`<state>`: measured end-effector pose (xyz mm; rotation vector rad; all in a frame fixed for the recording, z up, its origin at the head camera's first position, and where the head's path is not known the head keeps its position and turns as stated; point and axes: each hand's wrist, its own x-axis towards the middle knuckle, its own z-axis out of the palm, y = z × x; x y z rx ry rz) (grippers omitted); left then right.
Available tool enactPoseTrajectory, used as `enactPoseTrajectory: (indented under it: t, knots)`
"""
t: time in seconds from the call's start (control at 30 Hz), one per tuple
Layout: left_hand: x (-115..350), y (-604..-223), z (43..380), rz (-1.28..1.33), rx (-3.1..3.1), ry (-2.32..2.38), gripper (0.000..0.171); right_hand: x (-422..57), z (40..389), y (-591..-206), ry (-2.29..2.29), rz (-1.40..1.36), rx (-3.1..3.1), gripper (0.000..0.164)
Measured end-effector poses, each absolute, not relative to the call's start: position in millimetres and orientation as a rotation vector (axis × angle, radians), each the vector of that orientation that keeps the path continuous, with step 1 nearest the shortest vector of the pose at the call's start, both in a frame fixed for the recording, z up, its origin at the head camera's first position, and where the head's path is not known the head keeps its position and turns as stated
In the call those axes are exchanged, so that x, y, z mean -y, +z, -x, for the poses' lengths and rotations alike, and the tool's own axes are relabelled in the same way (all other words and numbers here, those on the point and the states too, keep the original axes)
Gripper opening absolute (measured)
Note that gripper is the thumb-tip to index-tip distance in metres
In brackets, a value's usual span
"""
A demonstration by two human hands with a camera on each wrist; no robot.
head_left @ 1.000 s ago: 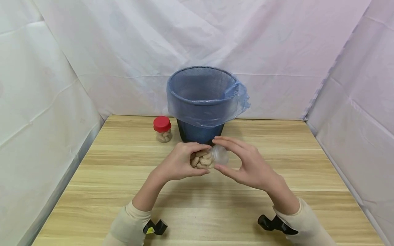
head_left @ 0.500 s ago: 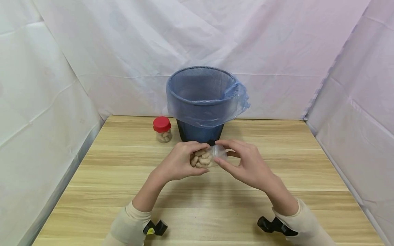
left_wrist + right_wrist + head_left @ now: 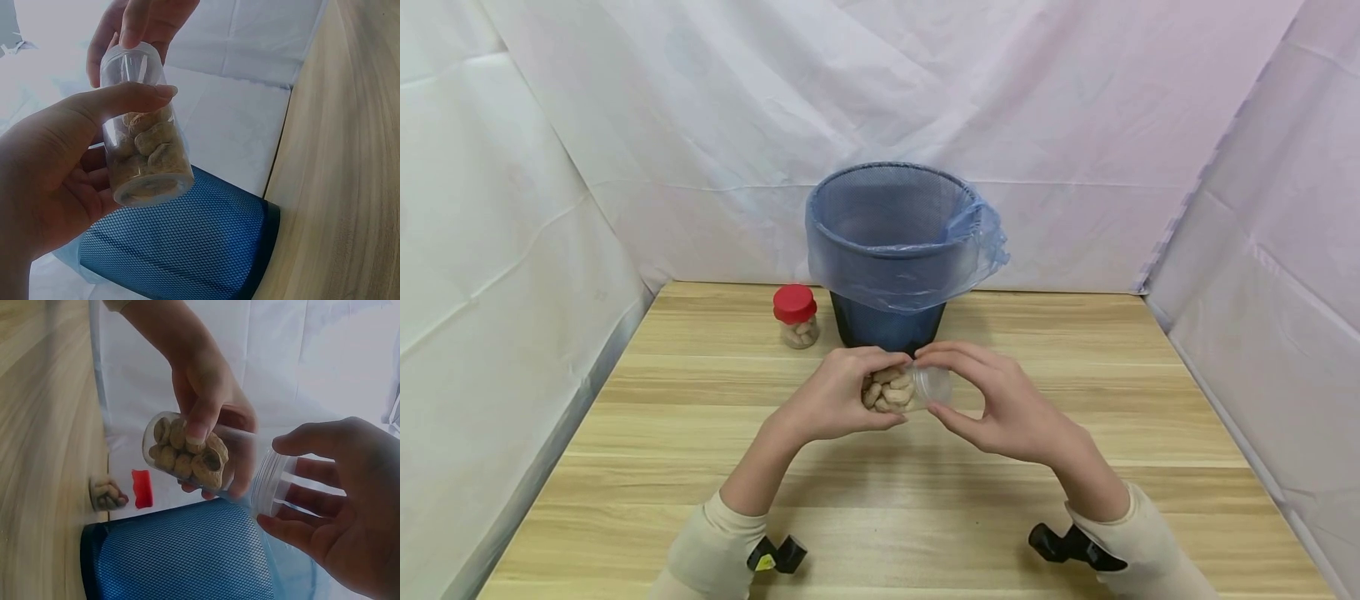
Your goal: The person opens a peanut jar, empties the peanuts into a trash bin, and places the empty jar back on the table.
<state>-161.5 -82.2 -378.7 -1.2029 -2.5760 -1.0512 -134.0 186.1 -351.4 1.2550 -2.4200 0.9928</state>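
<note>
A clear plastic jar (image 3: 153,189) of unshelled peanuts (image 3: 181,450) lies tipped on its side in the air, its capped end toward the right. My left hand (image 3: 838,396) grips the jar's body, thumb on the near side. At the other end sits a clear screw lid (image 3: 272,481). My right hand (image 3: 1011,404) pinches that lid by its rim, with thumb and fingers on opposite sides. Further back on the table stands a second jar (image 3: 799,333) with peanuts inside and a red lid (image 3: 794,302).
Just beyond the hands is a dark mesh bin (image 3: 889,321), lined with a blue plastic bag (image 3: 902,279) folded over its rim. The wood-grain table (image 3: 880,517) has white sheeting (image 3: 700,125) behind it and on both sides.
My right hand's fingers curled inward round the lid half a second ago and now reach forward over its rim again. The left hand and the jar stay almost still.
</note>
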Motion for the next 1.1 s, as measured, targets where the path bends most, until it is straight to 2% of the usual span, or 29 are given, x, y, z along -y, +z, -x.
enactPoseTrajectory:
  t: [0.13,0.3,0.6,1.1]
  knots:
    - [83,-379,161,1.205,2.589,-1.055,0.062,-187,134,-352,1.005,-1.257,2.442,0.055]
    - [82,-378,160,1.181,2.587,-1.06,0.061,-183,133,-353,1.062,-1.125,2.471,0.057]
    - [81,-377,160,1.149,2.596,-1.037,0.06,-176,129,-356,1.244,-0.904,2.52,0.044]
    - [81,-378,160,1.179,2.594,-1.06,0.064,-186,134,-352,1.006,-1.244,2.443,0.055]
